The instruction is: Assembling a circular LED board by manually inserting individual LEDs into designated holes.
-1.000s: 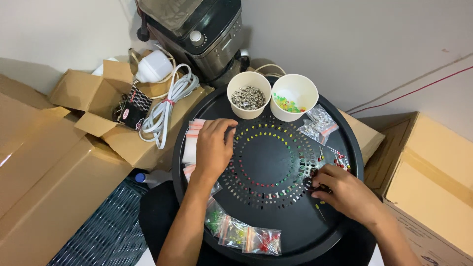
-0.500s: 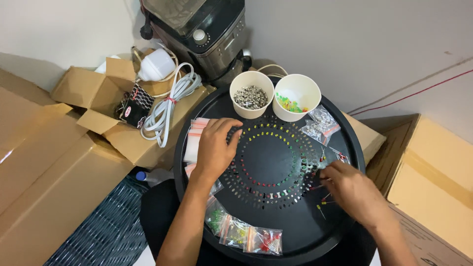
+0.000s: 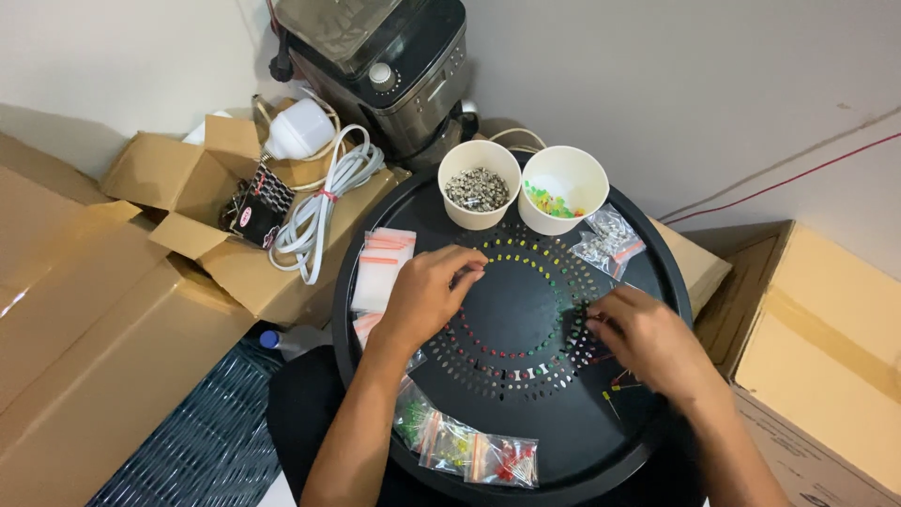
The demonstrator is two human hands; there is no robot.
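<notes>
Item: round black perforated disc (image 3: pixel 526 324), lying flat on a round black tray (image 3: pixel 582 451), with rings of holes partly filled with small red, yellow and green lamps.

Hidden or unclear: the right hand (image 3: pixel 648 340) covered the disc's right edge; its fingers were curled down and closed, but whether they pinched a lamp could not be told. Loose lamps (image 3: pixel 615 387) lay just beside it, too small to make out well. The left hand (image 3: pixel 424 293) rested at the disc's left edge, fingers bent and loosely open, holding nothing visible.

Change since half a second before: both hands stayed at the same edges; the view sat slightly closer.

Nearby: two white cups at the tray's far edge, one of metal bits (image 3: pixel 480 187), one of coloured lamps (image 3: pixel 563 190); clear bags (image 3: pixel 479 451) at the near edge.
</notes>
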